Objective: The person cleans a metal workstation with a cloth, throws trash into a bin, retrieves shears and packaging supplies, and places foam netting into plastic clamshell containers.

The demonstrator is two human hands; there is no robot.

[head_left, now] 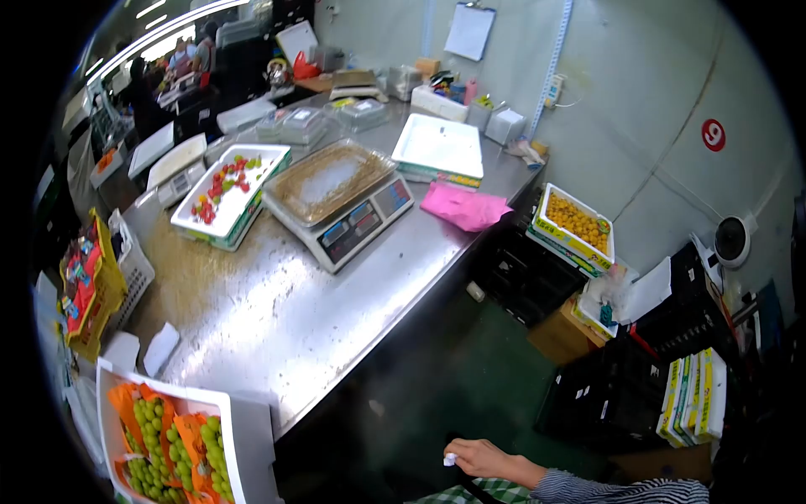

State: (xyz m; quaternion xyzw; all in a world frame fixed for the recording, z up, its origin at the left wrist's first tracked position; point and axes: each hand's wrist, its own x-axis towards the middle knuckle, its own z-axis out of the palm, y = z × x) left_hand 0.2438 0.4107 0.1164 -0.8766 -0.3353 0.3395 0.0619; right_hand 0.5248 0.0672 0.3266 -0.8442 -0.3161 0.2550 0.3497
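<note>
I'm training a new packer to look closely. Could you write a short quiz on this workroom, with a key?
1. True or false: the green grapes are in the yellow basket.
2. What colour is the bundle on the table beside the scale?
A. Blue
B. Pink
C. Black
3. Fill in the blank: the right hand holds a small ____ scrap.

Key: 1. False, they are in a white box; 2. B; 3. white.
</note>
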